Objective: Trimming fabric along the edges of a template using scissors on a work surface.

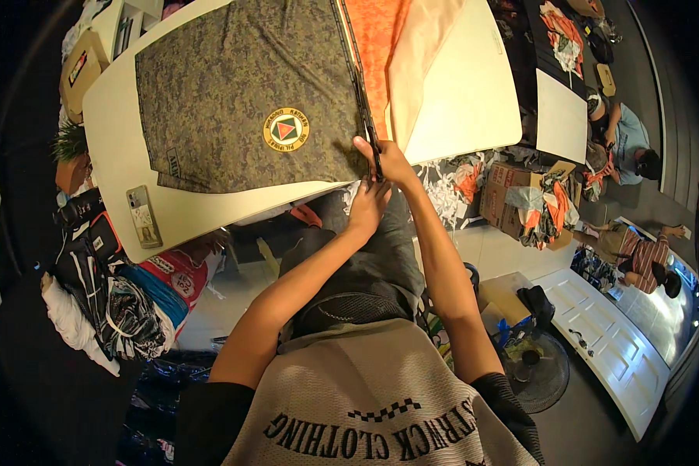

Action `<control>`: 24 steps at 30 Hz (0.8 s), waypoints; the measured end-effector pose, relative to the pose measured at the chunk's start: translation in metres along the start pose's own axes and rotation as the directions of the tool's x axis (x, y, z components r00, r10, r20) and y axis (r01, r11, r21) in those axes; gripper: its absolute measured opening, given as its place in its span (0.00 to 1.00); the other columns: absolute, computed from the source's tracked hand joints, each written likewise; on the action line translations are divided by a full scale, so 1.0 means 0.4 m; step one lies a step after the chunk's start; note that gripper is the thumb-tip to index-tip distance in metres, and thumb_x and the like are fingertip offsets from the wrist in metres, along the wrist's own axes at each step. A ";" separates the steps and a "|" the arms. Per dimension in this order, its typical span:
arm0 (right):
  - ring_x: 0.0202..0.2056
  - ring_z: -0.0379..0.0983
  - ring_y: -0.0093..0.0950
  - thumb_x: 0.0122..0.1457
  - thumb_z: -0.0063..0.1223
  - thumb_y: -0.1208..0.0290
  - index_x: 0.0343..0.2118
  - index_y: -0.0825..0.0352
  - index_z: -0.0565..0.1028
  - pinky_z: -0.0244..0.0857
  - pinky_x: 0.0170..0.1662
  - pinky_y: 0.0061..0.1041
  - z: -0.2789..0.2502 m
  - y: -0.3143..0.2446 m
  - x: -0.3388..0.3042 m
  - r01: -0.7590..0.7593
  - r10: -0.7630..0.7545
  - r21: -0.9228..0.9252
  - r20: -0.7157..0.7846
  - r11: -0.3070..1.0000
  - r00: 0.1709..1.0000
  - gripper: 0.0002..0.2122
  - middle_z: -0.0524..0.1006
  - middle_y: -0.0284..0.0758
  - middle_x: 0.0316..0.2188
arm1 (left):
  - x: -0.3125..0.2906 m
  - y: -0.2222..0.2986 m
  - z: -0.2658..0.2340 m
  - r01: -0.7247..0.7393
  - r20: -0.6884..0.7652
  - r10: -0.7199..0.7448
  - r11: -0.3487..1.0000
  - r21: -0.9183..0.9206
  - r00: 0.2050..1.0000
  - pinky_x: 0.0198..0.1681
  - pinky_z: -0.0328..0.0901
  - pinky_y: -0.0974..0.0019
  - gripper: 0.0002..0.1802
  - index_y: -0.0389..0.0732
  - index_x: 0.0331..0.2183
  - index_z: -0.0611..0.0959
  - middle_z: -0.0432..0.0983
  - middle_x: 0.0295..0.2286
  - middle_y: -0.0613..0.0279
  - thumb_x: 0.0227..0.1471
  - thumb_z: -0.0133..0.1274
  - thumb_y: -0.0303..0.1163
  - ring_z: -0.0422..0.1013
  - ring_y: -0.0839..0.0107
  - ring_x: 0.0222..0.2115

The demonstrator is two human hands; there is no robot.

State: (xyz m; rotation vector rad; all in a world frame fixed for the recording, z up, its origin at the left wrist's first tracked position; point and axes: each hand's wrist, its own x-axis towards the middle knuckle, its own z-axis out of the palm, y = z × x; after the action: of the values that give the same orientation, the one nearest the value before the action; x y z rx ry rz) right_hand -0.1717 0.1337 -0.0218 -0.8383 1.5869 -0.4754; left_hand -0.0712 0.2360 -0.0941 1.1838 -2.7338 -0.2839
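Observation:
A camouflage garment point(210, 85) with a round emblem is spread over the white table. Along its right edge runs a dark zipper point(356, 74), beside orange fabric point(373, 39) and a pale peach panel point(423, 46). Past the table's near edge, my right hand point(393, 165) is closed on the zipper's lower part, thumb pointing up along it. Just below, my left hand point(370, 206) pinches the zipper's bottom end, its fingertips partly hidden. Both hands are close together above my lap.
A phone point(143, 217) lies on the white table point(458, 116) at the left. Cloth piles point(144, 303) sit lower left. To the right are a cardboard box point(509, 190) with scraps, a fan point(532, 369) and a white door point(606, 342). Two other people point(633, 144) are at far right.

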 end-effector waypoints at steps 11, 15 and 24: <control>0.10 0.63 0.23 0.55 0.55 0.46 0.13 0.65 0.67 0.58 0.15 0.20 -0.017 -0.046 0.013 -0.024 0.020 0.102 0.041 0.994 0.999 0.26 0.64 0.31 0.08 | 0.013 0.009 -0.018 0.013 -0.008 -0.012 0.999 0.050 1.000 0.60 0.50 0.52 0.29 0.38 0.51 0.72 0.60 0.56 0.59 0.45 0.52 0.34 0.54 0.61 0.59; 0.10 0.62 0.23 0.55 0.56 0.46 0.15 0.66 0.68 0.58 0.16 0.21 -0.021 -0.068 0.018 -0.042 0.036 0.102 0.062 0.994 0.997 0.26 0.64 0.31 0.09 | 0.014 0.001 -0.029 0.002 -0.013 -0.001 0.998 0.065 1.000 0.60 0.50 0.52 0.29 0.39 0.51 0.72 0.57 0.58 0.59 0.44 0.53 0.35 0.51 0.61 0.61; 0.11 0.63 0.22 0.55 0.56 0.46 0.16 0.66 0.68 0.58 0.16 0.21 -0.018 -0.079 0.027 -0.047 0.046 0.054 0.030 0.997 0.999 0.25 0.64 0.30 0.09 | 0.008 -0.004 -0.041 -0.007 0.026 0.007 1.000 0.000 1.000 0.60 0.50 0.50 0.25 0.37 0.49 0.73 0.51 0.62 0.59 0.47 0.51 0.32 0.46 0.61 0.64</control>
State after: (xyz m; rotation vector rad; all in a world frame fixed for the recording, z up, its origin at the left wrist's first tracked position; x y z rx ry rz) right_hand -0.1712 0.1040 -0.0052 -0.7617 1.5571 -0.4701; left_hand -0.0688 0.2309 -0.0784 1.1783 -2.7597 -0.3006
